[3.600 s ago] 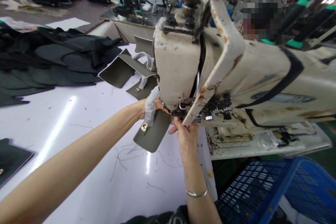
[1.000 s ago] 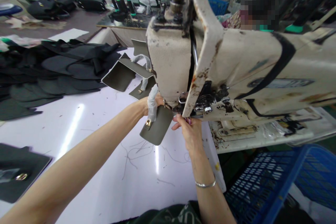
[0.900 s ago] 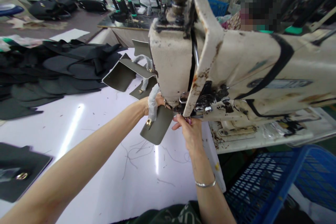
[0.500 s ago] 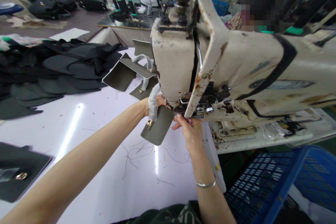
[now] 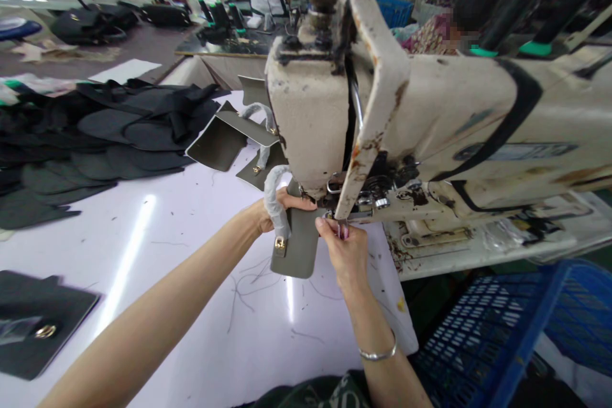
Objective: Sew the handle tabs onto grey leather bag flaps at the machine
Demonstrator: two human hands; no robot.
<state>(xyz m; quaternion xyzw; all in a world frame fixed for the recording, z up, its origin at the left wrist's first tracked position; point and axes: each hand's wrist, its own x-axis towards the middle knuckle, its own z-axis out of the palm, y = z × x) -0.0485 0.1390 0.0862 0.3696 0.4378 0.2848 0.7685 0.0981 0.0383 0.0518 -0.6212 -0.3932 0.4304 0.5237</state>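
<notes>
A grey-green flap piece lies under the head of a sewing machine. Its handle is wrapped in clear plastic and ends in a gold-coloured fitting. My left hand presses on the upper part of the flap, thumb stretched toward the needle area, the other fingers partly hidden by the handle and machine. My right hand pinches the flap's right edge between thumb and finger, close to the presser foot, with its other fingers curled. The needle itself is hard to make out.
More grey-green flaps with wrapped handles lie behind my left hand. Dark pieces are heaped at the left, and another dark flap lies at the lower left. A blue basket stands at the lower right. A person is beyond the machine.
The flap has turned, so its near end now points more straight toward me and sits farther right. My left thumb now shows, stretched across the flap toward the needle area.
</notes>
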